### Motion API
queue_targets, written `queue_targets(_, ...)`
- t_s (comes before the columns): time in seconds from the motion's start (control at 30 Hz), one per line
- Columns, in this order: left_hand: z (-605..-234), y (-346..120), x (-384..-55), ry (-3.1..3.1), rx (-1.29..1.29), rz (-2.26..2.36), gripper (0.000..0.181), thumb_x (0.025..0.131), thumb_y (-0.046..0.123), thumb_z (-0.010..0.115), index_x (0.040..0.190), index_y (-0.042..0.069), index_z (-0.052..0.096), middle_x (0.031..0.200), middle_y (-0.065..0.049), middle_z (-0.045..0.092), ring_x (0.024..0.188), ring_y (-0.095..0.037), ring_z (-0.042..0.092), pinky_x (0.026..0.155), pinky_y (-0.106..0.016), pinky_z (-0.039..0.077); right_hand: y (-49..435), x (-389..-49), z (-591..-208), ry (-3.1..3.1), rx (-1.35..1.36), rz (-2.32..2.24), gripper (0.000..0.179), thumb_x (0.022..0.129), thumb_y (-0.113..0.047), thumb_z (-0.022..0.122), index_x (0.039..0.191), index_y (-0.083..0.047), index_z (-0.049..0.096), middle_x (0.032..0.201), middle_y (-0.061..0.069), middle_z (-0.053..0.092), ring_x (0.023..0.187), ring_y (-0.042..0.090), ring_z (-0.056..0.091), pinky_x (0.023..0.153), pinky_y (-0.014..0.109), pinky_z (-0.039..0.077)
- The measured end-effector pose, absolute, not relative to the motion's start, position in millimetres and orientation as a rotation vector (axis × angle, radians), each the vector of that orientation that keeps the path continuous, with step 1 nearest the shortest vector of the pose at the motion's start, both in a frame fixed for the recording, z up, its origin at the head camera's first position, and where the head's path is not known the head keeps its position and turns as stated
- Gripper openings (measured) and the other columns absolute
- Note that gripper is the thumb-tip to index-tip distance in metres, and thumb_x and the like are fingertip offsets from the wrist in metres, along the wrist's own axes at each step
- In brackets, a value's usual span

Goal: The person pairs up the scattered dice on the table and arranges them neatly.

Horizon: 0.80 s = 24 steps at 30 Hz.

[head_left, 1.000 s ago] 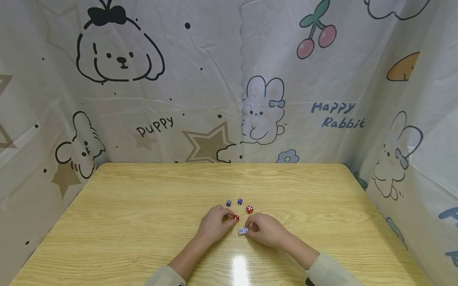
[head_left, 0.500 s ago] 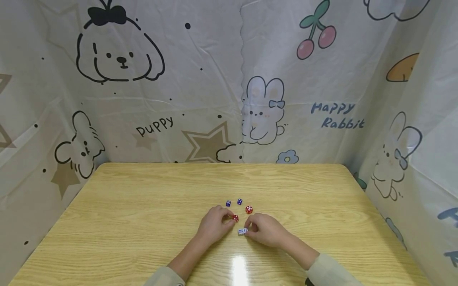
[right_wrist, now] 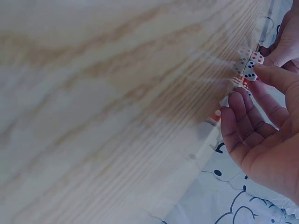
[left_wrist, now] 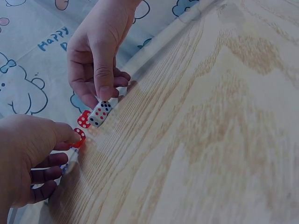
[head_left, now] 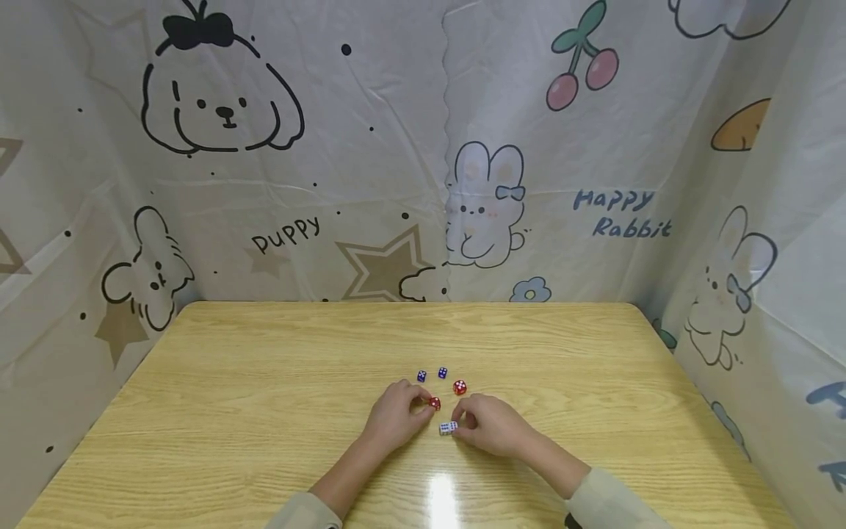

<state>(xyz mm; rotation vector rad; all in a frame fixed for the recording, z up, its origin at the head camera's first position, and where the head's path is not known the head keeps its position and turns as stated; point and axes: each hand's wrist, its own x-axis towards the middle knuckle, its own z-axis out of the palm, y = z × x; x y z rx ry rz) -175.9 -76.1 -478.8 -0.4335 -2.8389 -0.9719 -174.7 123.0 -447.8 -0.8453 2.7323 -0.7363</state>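
In the head view my left hand pinches a red die between thumb and fingertips, low over the table. My right hand grips a white die at the end of a side-by-side white pair. The other white die sits at its left. Both white dice show dark and red pips in the left wrist view, under the right thumb. Behind the hands stand a larger-looking red die and two blue dice, one to the left and one to the right.
The dice are gathered mid-table on a light wood-grain tabletop. A pale cloth printed with cartoon animals hangs along the back and both sides. Light reflects off the table near the front, between the forearms.
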Motion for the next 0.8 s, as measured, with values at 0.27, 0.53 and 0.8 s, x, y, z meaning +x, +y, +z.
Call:
queue_targets(0.27, -478.4, -76.1, -176.0, -2.833, -0.430, -0.970, 0.014, 0.080, 0.022, 0.070, 0.089, 0.011, 0.071, 0.081, 0.001, 0.059, 0.076, -0.011, 0.051, 0.065, -0.024, 0.042, 127.3, -174.7, -445.6, 2.722, -0.775, -0.775, 0.019, 0.086, -0.025, 0.065, 0.097, -0.011, 0.067, 0.070, -0.009, 0.054, 0.059, 0.003, 0.045, 0.054, 0.020, 0.039)
queue_targets(0.53, -478.8, -76.1, -176.1, -2.835, -0.423, -0.973, 0.014, 0.080, 0.021, 0.069, 0.090, 0.011, 0.071, 0.081, 0.001, 0.059, 0.076, -0.010, 0.051, 0.065, -0.024, 0.042, 129.4, -177.1, -442.3, 2.777, -0.699, -0.781, 0.017, 0.088, -0.025, 0.062, 0.096, -0.011, 0.067, 0.076, -0.007, 0.056, 0.065, 0.006, 0.048, 0.058, 0.022, 0.041)
queue_targets(0.8, -479.8, -75.8, -175.9, -2.845, -0.425, -0.972, 0.013, 0.080, 0.021, 0.069, 0.090, 0.012, 0.071, 0.081, 0.002, 0.058, 0.076, -0.010, 0.050, 0.065, -0.024, 0.042, 130.1, -180.4, -443.3, 2.862, -0.670, -0.790, 0.013, 0.087, -0.023, 0.064, 0.093, -0.012, 0.067, 0.075, -0.006, 0.055, 0.065, 0.006, 0.049, 0.057, 0.020, 0.041)
